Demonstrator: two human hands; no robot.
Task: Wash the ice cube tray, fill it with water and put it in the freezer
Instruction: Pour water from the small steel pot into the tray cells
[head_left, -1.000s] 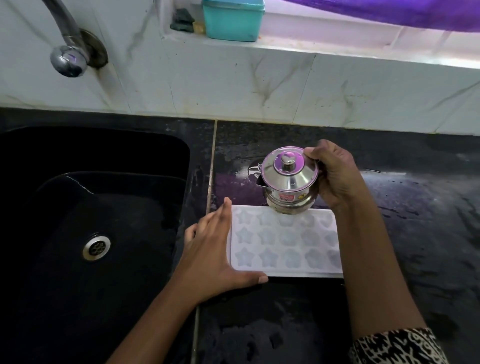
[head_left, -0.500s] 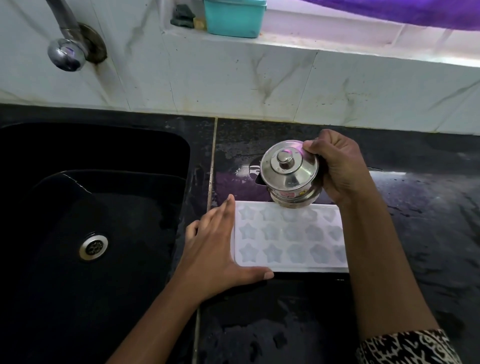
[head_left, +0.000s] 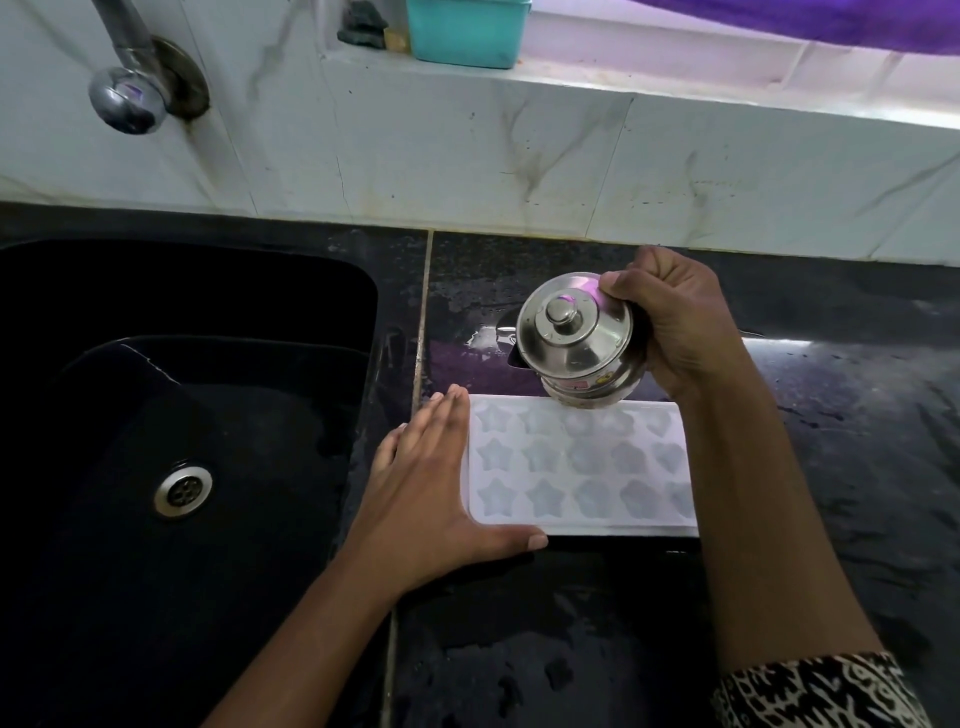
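Tray (head_left: 576, 467): white, flat on the wet black counter (head_left: 831, 415), its left end against the L hand's (head_left: 431, 493) fingers. It has three rows of star & rounder-shaped cavities. Can't tell if there's water in them.

Pot (head_left: 576, 338): small steel one w/ knobbed lid on, so contents are hidden. It's held in the air left of the R hand (head_left: 675, 322), over the tray's far edge, tipped so the lid faces the camera & the spout points away from that hand.

Sink (head_left: 358, 312): black, left of the L hand, w/ only the drain (head_left: 183, 489) showing in it. Tap (head_left: 127, 98) on the wall above it. Teal box (head_left: 467, 31) on the ledge, well beyond both hands.

Vs 0.5 s ago: pot tipped a bit more & covers less of the far row. L hand & tray haven't moved.

L hand: flat, palm down, fingers straight & together along the tray's left end, thumb spread along its near edge. It grips nothing, just braces.

R hand: curled round the pot's right side, thumb on the lid rim, wrist bent. Forearm crosses the tray's right end; patterned sleeve (head_left: 815, 691) at the bottom edge.
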